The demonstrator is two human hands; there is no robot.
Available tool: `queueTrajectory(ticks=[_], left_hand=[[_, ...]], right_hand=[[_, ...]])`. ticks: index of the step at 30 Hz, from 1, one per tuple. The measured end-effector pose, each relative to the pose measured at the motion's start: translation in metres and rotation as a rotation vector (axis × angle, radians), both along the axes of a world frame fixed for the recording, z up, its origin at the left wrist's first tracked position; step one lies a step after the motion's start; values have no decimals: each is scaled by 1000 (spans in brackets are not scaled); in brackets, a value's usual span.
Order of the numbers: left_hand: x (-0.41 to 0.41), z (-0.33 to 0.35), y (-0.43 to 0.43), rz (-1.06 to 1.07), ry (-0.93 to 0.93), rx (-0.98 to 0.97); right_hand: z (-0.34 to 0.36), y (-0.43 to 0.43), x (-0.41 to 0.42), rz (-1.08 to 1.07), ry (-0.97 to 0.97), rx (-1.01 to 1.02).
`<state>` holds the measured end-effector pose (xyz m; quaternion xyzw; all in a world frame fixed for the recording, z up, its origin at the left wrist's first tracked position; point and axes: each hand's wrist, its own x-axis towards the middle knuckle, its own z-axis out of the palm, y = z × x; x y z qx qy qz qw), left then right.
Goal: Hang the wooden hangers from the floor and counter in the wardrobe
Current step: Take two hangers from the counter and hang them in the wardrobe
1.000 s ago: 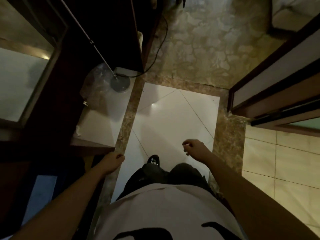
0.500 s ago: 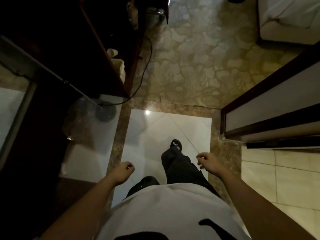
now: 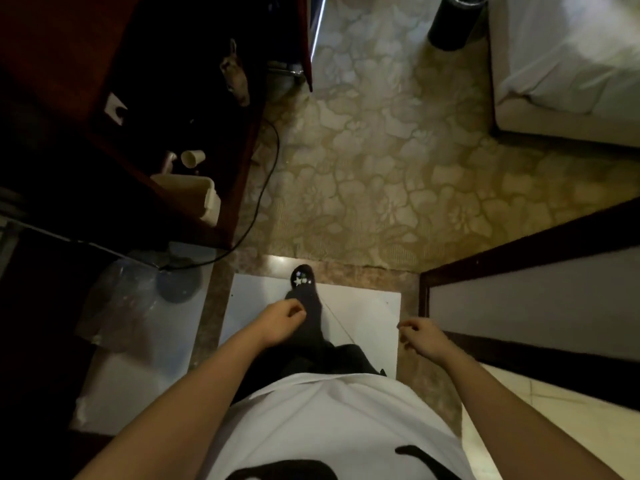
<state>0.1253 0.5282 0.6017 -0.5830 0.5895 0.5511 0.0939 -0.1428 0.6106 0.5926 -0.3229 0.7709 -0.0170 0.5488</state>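
Both bare forearms come in from either side of the white shirt (image 3: 332,427), angled forward and down. Idle pose: the left hand (image 3: 282,322) is ahead of the shirt, just left of its centre line, fingers loosely curled and holding nothing. Ahead of the shirt's right edge, the right hand (image 3: 420,336) is knuckles-up, fingers loosely curled, also empty.

Hotel-style bedroom, white-sheeted bed (image 3: 568,64), floral carpet (image 3: 381,174), dark wooden cabinet (image 3: 145,98), tiled entry (image 3: 363,313)
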Motion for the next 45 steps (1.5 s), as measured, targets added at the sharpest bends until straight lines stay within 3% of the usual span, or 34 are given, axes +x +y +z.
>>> queueTrajectory(ticks=[9,13,19,25,33,39,45], left_hand=[[75,-23,-111,254,-239,89],[76,-18,-176,328,-218,71],[23,-6,-267,392,-107,39],[-50,-17,-350,426,-108,70],[-173,11,-476,582,-49,73],[-194,43,-546,695,-31,-31],[-130,92,-608,647,-106,-214]], right_hand=[[8,-211,21,298,-81,-74],[22,-303,22,331,-111,-162],[20,-395,-10,384,-108,-147],[-4,-487,-80,525,-43,-74],[5,-660,-161,641,-19,-68],[21,-763,-119,832,-95,-166],[58,-835,-28,1067,-246,-360]])
